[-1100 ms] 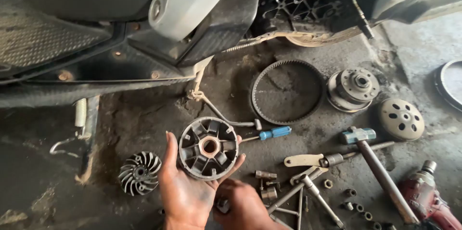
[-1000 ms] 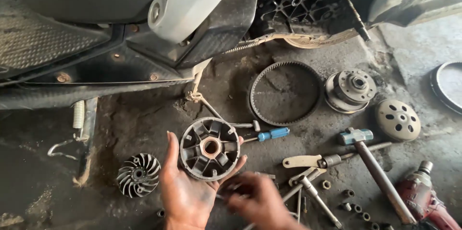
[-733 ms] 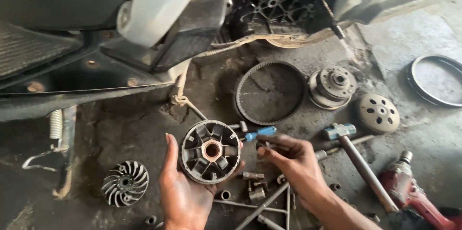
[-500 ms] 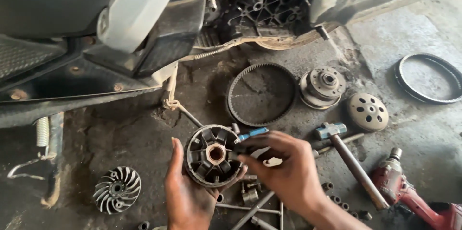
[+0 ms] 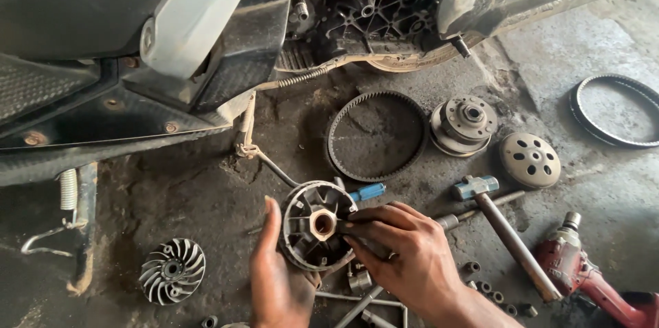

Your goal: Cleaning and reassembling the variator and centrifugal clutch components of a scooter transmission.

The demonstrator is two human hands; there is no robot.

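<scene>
Here, going left to right: a finned fan disc lies on the floor; the left hand cups the round pulley housing from below, its grip curled around the rim, while the right hand pinches at the hub. Loose rollers could spill among scattered tools. A hammer crowds the right; open floor lies leftward.

No packages, no labels, no signs, no screens anywhere in view
</scene>
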